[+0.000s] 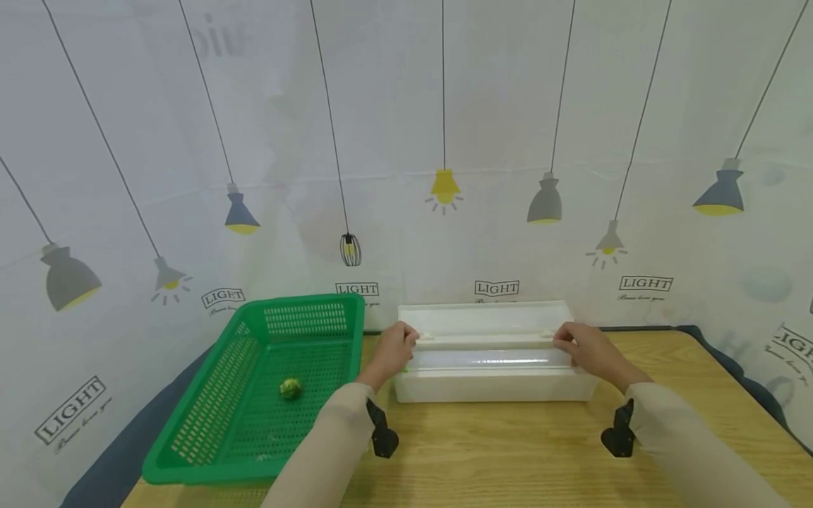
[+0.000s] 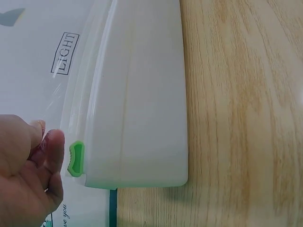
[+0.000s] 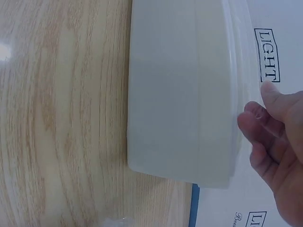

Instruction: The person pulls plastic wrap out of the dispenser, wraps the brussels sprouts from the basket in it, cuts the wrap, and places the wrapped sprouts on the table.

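On the table [image 1: 508, 451], right of the green basket [image 1: 209, 473], I see the white box [image 1: 495, 388], its lid [image 1: 483, 319] raised, film roll [image 1: 485, 358] inside. Left hand [image 1: 395, 349] pinches clear film [image 2: 57, 91] at one end; right hand [image 1: 591, 351] appears to pinch the other (thin stuff, hard to see). I judge uneven pull could skew or tear it; slack could let it cling to itself. The green slider [image 2: 76, 159], just beside the left hand, could snag an edge.

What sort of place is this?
Probably a staged tabletop recording area rather than a working kitchen: a lamp-printed sheet forms the backdrop right behind a wood-grain table, which holds just a few props, including a green basket and a white box.
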Available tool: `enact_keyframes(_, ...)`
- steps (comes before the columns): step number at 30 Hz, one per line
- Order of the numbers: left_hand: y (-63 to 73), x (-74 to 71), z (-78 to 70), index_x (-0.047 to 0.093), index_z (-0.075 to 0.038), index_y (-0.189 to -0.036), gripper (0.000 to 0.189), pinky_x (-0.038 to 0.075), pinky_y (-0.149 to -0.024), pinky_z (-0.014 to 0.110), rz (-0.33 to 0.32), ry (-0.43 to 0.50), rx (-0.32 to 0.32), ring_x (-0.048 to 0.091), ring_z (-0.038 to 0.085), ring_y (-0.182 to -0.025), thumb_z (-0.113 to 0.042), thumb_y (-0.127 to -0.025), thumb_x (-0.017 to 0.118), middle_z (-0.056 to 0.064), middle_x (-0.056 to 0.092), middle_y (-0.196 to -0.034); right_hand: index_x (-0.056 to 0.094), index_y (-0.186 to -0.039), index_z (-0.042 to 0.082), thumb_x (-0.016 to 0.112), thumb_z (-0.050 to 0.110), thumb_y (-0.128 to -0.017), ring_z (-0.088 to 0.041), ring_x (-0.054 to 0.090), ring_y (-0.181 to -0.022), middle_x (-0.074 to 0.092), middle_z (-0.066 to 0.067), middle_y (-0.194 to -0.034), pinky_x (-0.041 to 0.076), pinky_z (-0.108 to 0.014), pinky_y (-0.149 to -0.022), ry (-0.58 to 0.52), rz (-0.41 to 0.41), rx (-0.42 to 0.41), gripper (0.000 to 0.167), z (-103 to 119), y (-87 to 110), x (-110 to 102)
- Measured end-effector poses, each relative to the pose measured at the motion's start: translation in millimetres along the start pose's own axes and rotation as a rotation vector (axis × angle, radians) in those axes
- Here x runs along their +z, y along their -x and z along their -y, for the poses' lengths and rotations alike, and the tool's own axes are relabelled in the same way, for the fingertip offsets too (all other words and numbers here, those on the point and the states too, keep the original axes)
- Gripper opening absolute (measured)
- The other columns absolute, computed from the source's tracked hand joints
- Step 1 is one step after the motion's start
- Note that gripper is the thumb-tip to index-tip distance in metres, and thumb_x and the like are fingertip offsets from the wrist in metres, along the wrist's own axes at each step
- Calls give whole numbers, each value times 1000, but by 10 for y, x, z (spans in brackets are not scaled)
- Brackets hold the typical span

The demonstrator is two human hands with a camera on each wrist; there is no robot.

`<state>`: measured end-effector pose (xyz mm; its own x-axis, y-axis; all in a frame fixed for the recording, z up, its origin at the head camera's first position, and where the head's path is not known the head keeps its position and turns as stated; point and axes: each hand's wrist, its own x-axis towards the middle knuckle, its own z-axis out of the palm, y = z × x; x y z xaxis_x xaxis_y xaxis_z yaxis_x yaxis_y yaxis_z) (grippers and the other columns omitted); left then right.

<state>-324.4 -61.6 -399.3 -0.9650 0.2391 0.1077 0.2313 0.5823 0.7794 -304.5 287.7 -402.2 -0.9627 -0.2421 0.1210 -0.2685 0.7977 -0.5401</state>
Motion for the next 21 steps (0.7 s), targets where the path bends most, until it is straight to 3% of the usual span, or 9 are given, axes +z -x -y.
enact_keyframes(4, -16, 7, -4, 52, 0, -98, 16, 46, -65, 33, -4, 28, -27, 58, 20, -76, -13, -98, 43, 11, 54, -87, 58, -90, 0, 56, 6, -90, -19, 58, -69, 59, -8, -82, 47, -33, -61, -35, -12, -1, 7, -3, -18, -11)
enact_keyframes(9, -24, -7, 13, 52, 1, -96, 13, 46, -67, 34, -13, 40, 19, 57, 22, -77, -10, -97, 45, 10, 55, -83, 64, -91, -1, 63, 8, -85, -23, 59, -78, 63, -8, -86, 49, -39, -69, -24, -39, -51, 11, -36, -15, -39)
enact_keyframes(14, -32, -49, 50, 54, -1, -97, 13, 46, -71, 35, 18, 48, 11, 57, 21, -81, -12, -96, 48, 9, 56, -88, 64, -98, -5, 68, 7, -80, -26, 59, -83, 64, -13, -93, 50, -38, -71, -55, -40, -70, 22, -83, -7, -44)
enact_keyframes(21, -23, -73, 50, 60, 5, -101, 20, 48, -71, 35, 11, 54, 49, 54, 23, -83, -3, -84, 63, 12, 58, -91, 67, -87, 2, 65, 1, -81, -22, 57, -76, 62, -12, -90, 48, -37, -65, 13, -176, -57, 7, -133, -24, 50)
